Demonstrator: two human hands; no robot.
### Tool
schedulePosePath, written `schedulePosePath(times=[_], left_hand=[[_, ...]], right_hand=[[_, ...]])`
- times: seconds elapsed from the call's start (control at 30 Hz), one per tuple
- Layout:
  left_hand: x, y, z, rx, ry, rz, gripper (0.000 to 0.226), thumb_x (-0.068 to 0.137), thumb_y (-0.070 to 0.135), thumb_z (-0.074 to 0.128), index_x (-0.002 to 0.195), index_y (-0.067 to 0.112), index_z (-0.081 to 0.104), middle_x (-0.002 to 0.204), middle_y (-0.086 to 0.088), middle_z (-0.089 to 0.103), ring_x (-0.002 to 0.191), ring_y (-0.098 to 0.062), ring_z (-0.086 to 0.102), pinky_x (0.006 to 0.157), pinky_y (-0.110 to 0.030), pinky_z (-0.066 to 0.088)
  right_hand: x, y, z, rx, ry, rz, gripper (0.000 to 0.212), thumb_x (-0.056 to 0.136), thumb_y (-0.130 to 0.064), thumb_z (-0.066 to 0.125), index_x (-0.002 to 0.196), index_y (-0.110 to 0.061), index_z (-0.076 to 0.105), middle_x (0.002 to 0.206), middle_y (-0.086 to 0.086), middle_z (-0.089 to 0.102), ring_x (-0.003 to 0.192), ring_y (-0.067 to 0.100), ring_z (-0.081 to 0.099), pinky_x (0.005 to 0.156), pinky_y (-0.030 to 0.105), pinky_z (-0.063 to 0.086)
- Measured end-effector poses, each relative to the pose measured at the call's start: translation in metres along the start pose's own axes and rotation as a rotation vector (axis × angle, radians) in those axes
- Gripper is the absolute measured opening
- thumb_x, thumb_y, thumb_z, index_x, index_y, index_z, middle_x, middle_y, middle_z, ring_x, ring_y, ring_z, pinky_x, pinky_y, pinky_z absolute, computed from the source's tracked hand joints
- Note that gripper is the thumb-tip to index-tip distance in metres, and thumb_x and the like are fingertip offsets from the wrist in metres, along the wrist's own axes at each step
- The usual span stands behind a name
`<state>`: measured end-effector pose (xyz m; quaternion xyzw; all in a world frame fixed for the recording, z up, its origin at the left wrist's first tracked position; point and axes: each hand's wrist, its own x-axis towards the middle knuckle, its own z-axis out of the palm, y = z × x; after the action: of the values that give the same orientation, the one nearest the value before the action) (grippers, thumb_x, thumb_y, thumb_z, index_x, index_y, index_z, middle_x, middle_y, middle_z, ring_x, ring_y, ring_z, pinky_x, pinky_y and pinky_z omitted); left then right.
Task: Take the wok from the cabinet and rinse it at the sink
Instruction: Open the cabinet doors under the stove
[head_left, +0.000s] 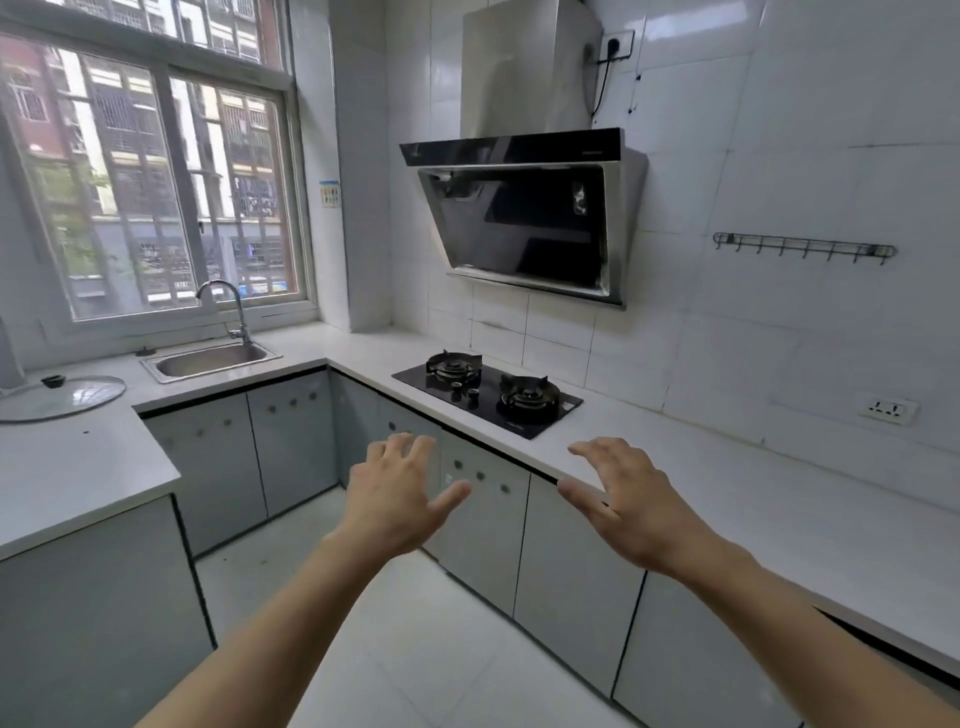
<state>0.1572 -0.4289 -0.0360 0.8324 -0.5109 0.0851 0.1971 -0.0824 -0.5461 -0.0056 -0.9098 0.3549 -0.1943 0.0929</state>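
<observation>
Grey cabinet (483, 525) doors closed (steel sink (210, 359) beneath window), both hands spread.

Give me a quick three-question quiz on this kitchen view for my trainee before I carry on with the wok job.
1. True or false: the left hand and the right hand both hold nothing.
2. Which object lies on the counter to the left of the sink? A) a glass lid B) a cutting board C) a kettle
3. Fill in: the cabinet doors under the counter all appear ____, and no wok is visible.

Key:
1. True; both are open with fingers spread.
2. A, the glass lid.
3. Closed.
</observation>
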Motion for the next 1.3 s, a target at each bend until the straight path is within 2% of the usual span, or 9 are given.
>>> schedulePosePath(times=[0.43, 0.57, 0.73, 0.9, 1.3], left_hand=[[0.205, -0.057, 0.087, 0.07, -0.025, -0.082, 0.074, 0.085, 0.074, 0.042, 0.142, 0.028, 0.037, 0.147, 0.0, 0.04, 0.133, -0.024, 0.038, 0.103, -0.043, 0.04], [0.269, -0.078, 0.102, 0.105, -0.047, -0.128, 0.074, 0.085, 0.074, 0.041, 0.143, 0.028, 0.037, 0.147, 0.0, 0.041, 0.133, -0.024, 0.038, 0.103, -0.043, 0.04], [0.331, -0.115, 0.131, 0.112, -0.054, -0.151, 0.073, 0.085, 0.074, 0.041, 0.141, 0.028, 0.038, 0.147, 0.0, 0.041, 0.132, -0.024, 0.038, 0.103, -0.042, 0.04], [0.387, -0.164, 0.177, 0.096, -0.095, -0.13, 0.076, 0.084, 0.076, 0.039, 0.143, 0.028, 0.037, 0.147, 0.002, 0.041, 0.133, -0.023, 0.038, 0.103, -0.041, 0.041], [0.548, -0.283, 0.252, 0.044, -0.245, 0.071, 0.075, 0.085, 0.072, 0.041, 0.141, 0.022, 0.037, 0.146, -0.005, 0.041, 0.131, -0.029, 0.039, 0.102, -0.046, 0.042]], right_hand=[[0.234, 0.085, 0.083, 0.083, 0.013, -0.065, 0.06, 0.094, -0.061, 0.035, 0.145, -0.029, 0.034, 0.148, -0.008, 0.034, 0.137, 0.013, 0.027, 0.113, 0.037, 0.028], [0.314, 0.096, 0.113, 0.131, -0.047, -0.083, 0.059, 0.094, -0.059, 0.036, 0.145, -0.028, 0.034, 0.148, -0.007, 0.034, 0.136, 0.015, 0.029, 0.112, 0.038, 0.03], [0.39, 0.099, 0.156, 0.104, -0.111, -0.097, 0.06, 0.095, -0.059, 0.036, 0.145, -0.027, 0.033, 0.148, -0.006, 0.033, 0.136, 0.016, 0.03, 0.111, 0.04, 0.031], [0.459, 0.097, 0.209, -0.028, -0.153, -0.111, 0.062, 0.094, -0.061, 0.033, 0.145, -0.027, 0.031, 0.149, -0.003, 0.031, 0.138, 0.018, 0.026, 0.11, 0.04, 0.03], [0.583, 0.065, 0.323, -0.091, -0.214, 0.14, 0.06, 0.095, -0.059, 0.034, 0.145, -0.026, 0.033, 0.15, -0.001, 0.032, 0.138, 0.02, 0.027, 0.108, 0.04, 0.03]])
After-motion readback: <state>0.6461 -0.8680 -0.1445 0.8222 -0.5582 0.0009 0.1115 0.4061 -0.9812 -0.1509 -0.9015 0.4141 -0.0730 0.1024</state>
